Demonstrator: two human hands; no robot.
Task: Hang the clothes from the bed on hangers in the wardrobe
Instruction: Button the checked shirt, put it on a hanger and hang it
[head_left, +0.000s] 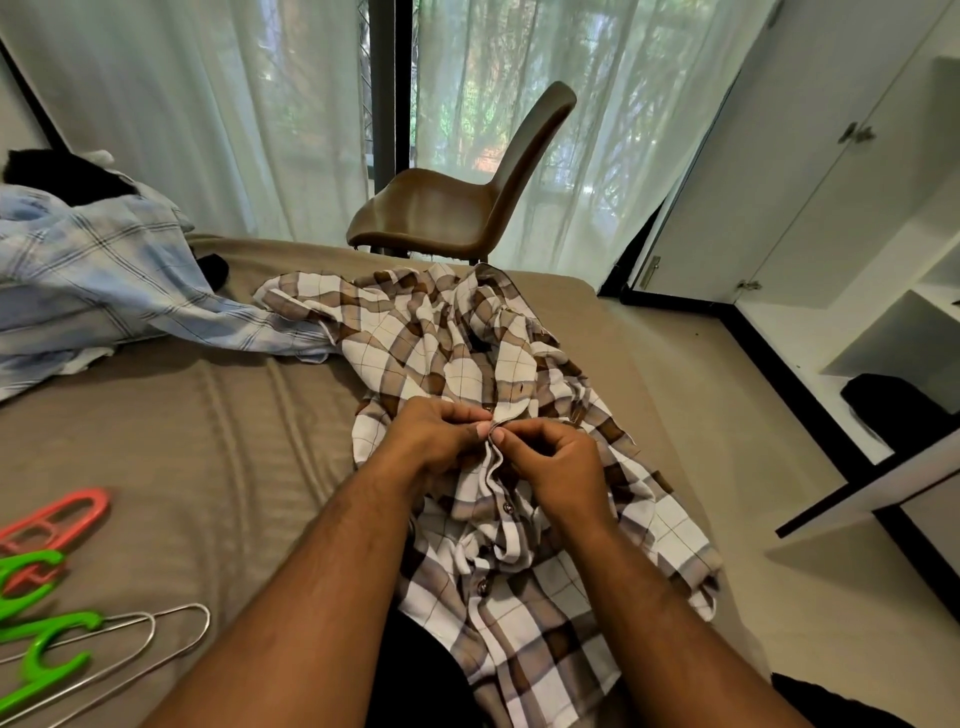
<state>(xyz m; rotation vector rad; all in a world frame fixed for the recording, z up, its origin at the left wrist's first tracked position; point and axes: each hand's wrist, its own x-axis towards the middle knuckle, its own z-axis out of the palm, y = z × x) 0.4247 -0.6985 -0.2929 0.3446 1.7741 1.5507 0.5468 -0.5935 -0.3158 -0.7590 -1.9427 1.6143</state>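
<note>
A brown and white checked shirt (441, 343) lies spread on the bed (208, 426), its lower part hanging over the near edge. My left hand (434, 434) and my right hand (556, 467) meet at its button strip, each pinching the fabric edge at a button. A blue checked shirt (104, 280) lies crumpled at the left, with a black garment (62, 174) behind it. Green hangers (36, 618), a pink hanger (57, 514) and metal wire hangers (150, 639) lie at the bed's near left corner. The white wardrobe (810, 171) stands at the right.
A brown chair (457, 208) stands beyond the bed in front of sheer curtains (208, 104). White shelves (930, 312) with a dark-edged board (872, 493) are at the right, with bare floor (727, 415) between them and the bed.
</note>
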